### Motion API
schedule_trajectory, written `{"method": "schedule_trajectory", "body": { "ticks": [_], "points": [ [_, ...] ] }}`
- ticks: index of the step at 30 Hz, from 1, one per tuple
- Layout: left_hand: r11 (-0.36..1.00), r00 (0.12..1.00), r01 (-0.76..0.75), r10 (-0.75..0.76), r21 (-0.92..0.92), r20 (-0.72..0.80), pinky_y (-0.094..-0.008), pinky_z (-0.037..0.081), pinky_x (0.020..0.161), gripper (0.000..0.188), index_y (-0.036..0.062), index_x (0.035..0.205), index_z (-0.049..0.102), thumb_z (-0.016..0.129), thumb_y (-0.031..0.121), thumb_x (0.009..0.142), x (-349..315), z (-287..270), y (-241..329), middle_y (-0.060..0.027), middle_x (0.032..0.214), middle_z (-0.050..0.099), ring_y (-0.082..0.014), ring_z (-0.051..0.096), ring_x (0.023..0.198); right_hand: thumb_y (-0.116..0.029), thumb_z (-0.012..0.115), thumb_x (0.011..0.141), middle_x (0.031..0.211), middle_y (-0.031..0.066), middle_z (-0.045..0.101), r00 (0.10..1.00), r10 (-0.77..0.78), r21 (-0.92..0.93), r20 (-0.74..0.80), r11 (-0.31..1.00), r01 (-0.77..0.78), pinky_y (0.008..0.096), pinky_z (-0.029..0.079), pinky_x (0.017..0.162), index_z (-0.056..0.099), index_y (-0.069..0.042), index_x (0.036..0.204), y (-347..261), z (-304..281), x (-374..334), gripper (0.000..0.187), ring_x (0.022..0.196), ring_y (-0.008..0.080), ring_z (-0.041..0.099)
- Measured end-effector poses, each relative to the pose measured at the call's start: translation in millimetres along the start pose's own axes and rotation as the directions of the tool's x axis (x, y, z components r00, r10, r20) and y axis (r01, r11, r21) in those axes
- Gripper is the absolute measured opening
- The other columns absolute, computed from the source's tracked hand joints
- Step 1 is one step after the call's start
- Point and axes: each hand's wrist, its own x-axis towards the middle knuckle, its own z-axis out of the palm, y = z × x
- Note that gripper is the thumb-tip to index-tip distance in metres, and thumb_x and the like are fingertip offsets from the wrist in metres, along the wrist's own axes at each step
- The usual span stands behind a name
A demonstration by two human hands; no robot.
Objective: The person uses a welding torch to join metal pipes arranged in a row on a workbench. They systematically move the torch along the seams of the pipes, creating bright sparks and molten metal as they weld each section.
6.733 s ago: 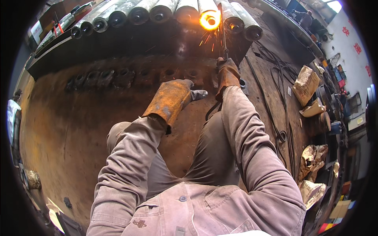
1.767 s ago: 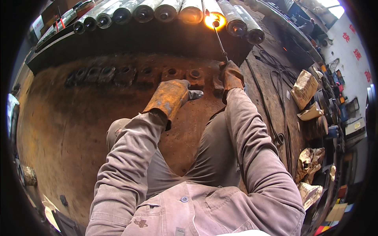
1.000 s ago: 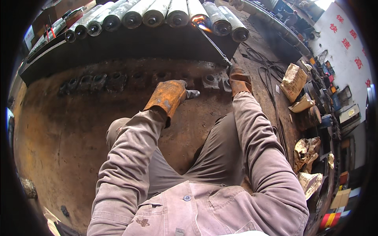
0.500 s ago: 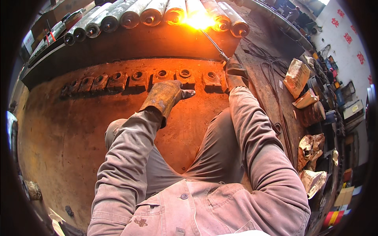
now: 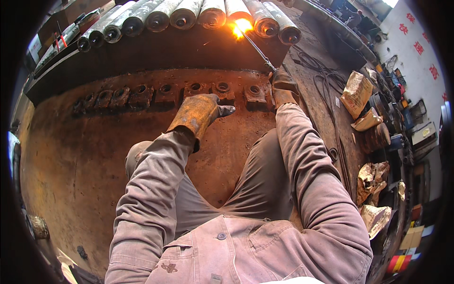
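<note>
My right hand [image 5: 285,85], in a dark-cuffed work glove, is closed around a welding rod holder, mostly hidden by the glove. A thin grey welding rod [image 5: 257,50] runs from it up and left to a bright orange glow at the end of one metal roller [image 5: 238,10]. My left hand [image 5: 201,113], in a worn yellow-brown glove, hovers over or rests by the row of square steel blocks [image 5: 165,96] with round holes. Its thumb stretches right, away from the fingers, which are partly hidden; nothing shows in it. Another block [image 5: 255,96] lies near my right hand.
Several rollers lie side by side on a dark steel beam [image 5: 156,52]. Black cables [image 5: 326,80] coil on the plate at right. Torn brown paper packets [image 5: 355,94] and a round spool-like thing [image 5: 373,136] stand along the right edge. A person [image 5: 353,18] is far off at upper right.
The glare at the rod tip has shrunk, and the orange light over the blocks and plate has dimmed. Both my hands stay almost where they were.
</note>
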Motion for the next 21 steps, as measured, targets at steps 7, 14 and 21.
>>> {"method": "schedule_trajectory", "body": {
  "ticks": [7,14,21],
  "points": [
    [1.0,0.999,0.003,-0.004,-0.018,-0.035,-0.0652,0.065,0.135,0.101,0.0094,0.165,0.087,0.073,0.096,0.116,-10,-6,5,-0.026,0.167,0.088,-0.0491,0.082,0.158,-0.05,0.084,0.119,0.135,0.0257,0.096,0.999,-0.036,-0.005,-0.031,0.999,0.036,0.0652,0.075,0.104,0.098,-0.014,0.144,7,8,22,0.046,0.128,0.0499,0.095],
    [1.0,1.0,0.015,-0.015,-0.015,-0.004,-0.0646,0.062,0.141,0.104,0.0112,0.173,0.083,0.072,0.097,0.117,-3,-3,0,-0.0231,0.174,0.085,-0.0462,0.08,0.164,-0.052,0.082,0.121,0.138,0.0248,0.096,0.999,-0.036,-0.042,-0.017,0.999,0.035,0.065,0.075,0.106,0.097,-0.014,0.145,5,13,24,0.048,0.13,0.0494,0.095],
    [0.999,0.997,0.05,-0.049,-0.012,0.06,-0.0647,0.061,0.144,0.104,0.0122,0.175,0.082,0.072,0.098,0.116,2,-3,4,-0.0215,0.178,0.083,-0.0448,0.078,0.168,-0.054,0.08,0.122,0.14,0.0239,0.097,0.999,-0.035,-0.074,-0.018,0.997,0.034,0.0647,0.075,0.108,0.097,-0.014,0.146,7,13,25,0.049,0.133,0.0487,0.094]
  ]
}}
